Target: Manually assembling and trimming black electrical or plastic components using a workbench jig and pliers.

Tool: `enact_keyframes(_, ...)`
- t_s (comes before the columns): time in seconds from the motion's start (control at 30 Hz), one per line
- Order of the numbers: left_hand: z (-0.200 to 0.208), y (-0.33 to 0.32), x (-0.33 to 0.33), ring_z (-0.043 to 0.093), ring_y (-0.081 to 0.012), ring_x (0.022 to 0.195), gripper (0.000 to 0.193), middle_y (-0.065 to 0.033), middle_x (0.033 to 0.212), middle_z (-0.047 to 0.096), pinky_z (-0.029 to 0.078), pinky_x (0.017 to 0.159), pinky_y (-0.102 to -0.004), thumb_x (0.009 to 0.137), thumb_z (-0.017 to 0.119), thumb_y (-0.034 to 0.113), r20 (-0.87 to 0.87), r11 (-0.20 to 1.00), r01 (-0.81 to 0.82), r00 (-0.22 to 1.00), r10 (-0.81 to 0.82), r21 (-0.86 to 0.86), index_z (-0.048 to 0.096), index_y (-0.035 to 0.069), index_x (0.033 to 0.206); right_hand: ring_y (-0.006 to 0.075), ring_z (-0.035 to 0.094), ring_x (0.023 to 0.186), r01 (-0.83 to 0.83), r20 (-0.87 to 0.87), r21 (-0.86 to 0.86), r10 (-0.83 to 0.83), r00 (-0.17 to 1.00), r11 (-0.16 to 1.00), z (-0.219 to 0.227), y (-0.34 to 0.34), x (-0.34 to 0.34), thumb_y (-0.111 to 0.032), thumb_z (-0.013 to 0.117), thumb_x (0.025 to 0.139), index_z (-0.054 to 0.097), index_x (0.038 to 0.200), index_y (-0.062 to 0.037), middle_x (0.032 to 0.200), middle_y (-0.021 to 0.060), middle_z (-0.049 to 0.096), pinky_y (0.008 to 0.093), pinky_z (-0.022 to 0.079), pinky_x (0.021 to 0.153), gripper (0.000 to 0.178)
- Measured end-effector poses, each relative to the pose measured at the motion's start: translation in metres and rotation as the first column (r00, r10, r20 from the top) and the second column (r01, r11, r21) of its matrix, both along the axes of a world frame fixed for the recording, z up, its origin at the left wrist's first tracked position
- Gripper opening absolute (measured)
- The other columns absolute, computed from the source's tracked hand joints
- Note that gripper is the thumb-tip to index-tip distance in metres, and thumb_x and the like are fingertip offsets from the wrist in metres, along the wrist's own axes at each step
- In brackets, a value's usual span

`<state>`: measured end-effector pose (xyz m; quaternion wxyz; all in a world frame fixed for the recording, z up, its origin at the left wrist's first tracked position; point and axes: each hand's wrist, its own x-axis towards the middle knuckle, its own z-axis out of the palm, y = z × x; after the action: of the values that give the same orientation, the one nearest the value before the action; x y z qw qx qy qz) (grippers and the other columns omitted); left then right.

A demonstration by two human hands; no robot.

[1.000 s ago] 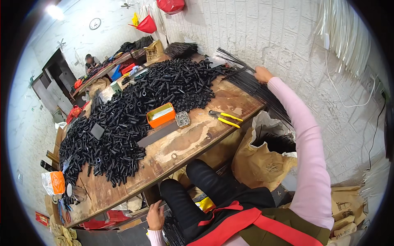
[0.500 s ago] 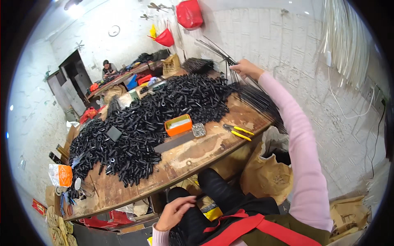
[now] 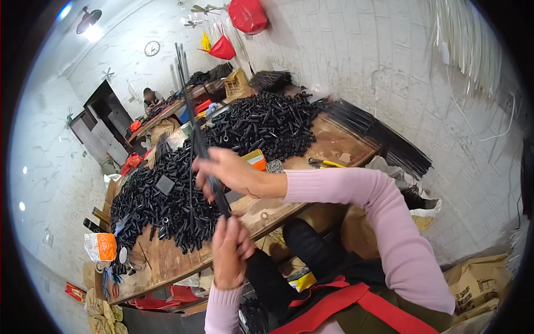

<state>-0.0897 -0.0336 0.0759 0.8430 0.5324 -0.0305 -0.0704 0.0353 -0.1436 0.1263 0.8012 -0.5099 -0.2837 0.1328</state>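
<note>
A bundle of thin black rods (image 3: 201, 143) stands tilted in front of me, its top ends fanning out a little toward the far wall. Around its middle is my right hand (image 3: 236, 172), closed on it though somewhat blurred. My left hand (image 3: 230, 253) closes round the lower end, over the table's near edge. Behind the rods spreads a big heap of short black tubular pieces (image 3: 267, 125). More black rods (image 3: 384, 136) lie side by side at the table's right end, against the wall.
On the wooden table (image 3: 167, 273) are an orange box (image 3: 256, 160), a clear box of small metal parts (image 3: 275, 166), yellow-handled pliers (image 3: 328, 162) and a grey block (image 3: 165, 185). A sack (image 3: 356, 231) stands below its right end. Another person (image 3: 151, 99) sits far back.
My right hand has come from the rods at the far right to the middle, bringing a bundle. My left hand has risen from my lap and taken its lower end.
</note>
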Motion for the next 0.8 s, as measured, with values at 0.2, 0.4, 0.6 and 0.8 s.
enact_keyframes(0.2, 0.007, 0.034, -0.011, 0.022, -0.0034, 0.043, 0.024, 0.0068, 0.061, 0.031, 0.017, 0.036, -0.0202, 0.107, 0.041, 0.027, 0.034, 0.988, -0.154, 0.988, 0.153, 0.030, 0.053, 0.007, 0.107, 0.0172, 0.069, 0.069, -0.221, 0.118, -0.469, 0.309, 0.944, 0.855, -0.042, -0.067, -0.001, -0.034, 0.047, 0.104, 0.065, 0.102, 0.0035, 0.090, 0.0117, 0.070, 0.0269, 0.056, 0.059, 0.042)
enact_keyframes(0.4, -0.002, 0.022, 0.005, 0.029, -0.0035, 0.046, 0.023, 0.0034, 0.065, 0.039, 0.021, 0.040, -0.0193, 0.107, 0.041, 0.026, 0.146, 0.988, -0.151, 0.978, 0.146, 0.026, 0.052, 0.006, 0.108, 0.0138, 0.068, 0.061, 0.343, 0.353, -0.710, -0.111, 0.929, 0.615, -0.085, -0.141, 0.113, -0.027, 0.057, 0.093, 0.071, 0.099, -0.0015, 0.083, 0.0090, 0.072, 0.0258, 0.053, 0.051, 0.029)
enact_keyframes(0.6, -0.008, 0.013, 0.047, 0.031, -0.0051, 0.044, 0.021, 0.0017, 0.062, 0.041, 0.023, 0.039, -0.0197, 0.107, 0.041, 0.025, 0.227, 0.947, -0.318, 0.927, 0.300, 0.045, 0.050, 0.006, 0.112, 0.0411, 0.067, 0.086, 0.821, 0.760, -0.571, -0.391, 0.519, -0.021, -0.188, -0.329, 0.279, -0.020, 0.057, 0.083, 0.071, 0.094, -0.0009, 0.090, 0.0237, 0.068, 0.0473, 0.053, 0.077, 0.026)
enact_keyframes(0.8, -0.042, 0.008, 0.079, 0.027, -0.0043, 0.040, 0.018, 0.0031, 0.059, 0.036, 0.021, 0.035, -0.0200, 0.107, 0.042, 0.024, 0.267, 0.910, -0.411, 0.884, 0.383, 0.058, 0.050, 0.008, 0.110, 0.0381, 0.068, 0.086, 0.878, 0.921, -0.185, -0.389, -0.001, -0.442, -0.241, -0.374, 0.350, -0.007, 0.057, 0.083, 0.065, 0.088, 0.0022, 0.100, 0.0218, 0.067, 0.0463, 0.055, 0.074, 0.014)
